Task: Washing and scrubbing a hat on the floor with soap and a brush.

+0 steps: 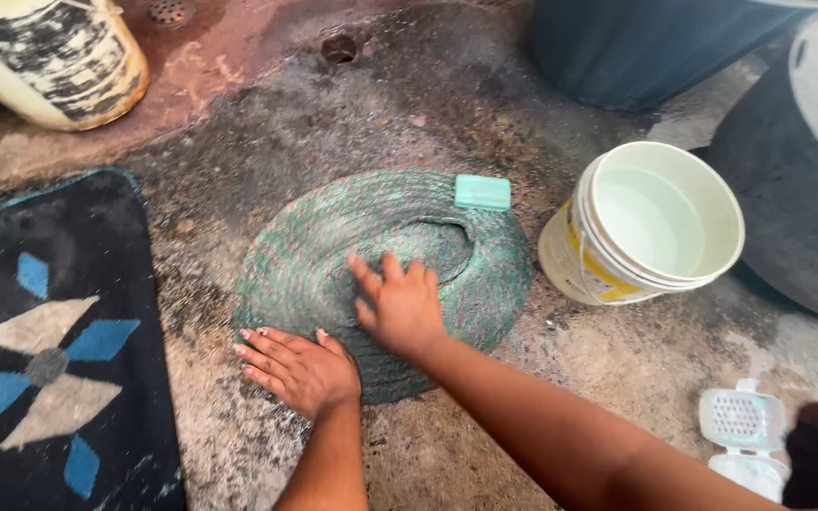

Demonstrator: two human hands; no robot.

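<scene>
On the wet concrete floor [542,416], both hands are pressing flat, fingers spread: left hand [297,367] pinning the edge, right hand [398,305] rubbing the round woven mat [314,255], which is looking soaked, floppy, heavy; its rim is offering the best hold.

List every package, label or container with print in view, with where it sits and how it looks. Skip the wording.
White bucket: right of the green mat, round, holds clear water, yellow label on its side.
Cream tub: top left, round, worn black print.
Soap bar: on the mat's far edge, mint green, rectangular, no wrapper.
Soap case: bottom right, white, open, perforated.
No signs or screens.
</scene>
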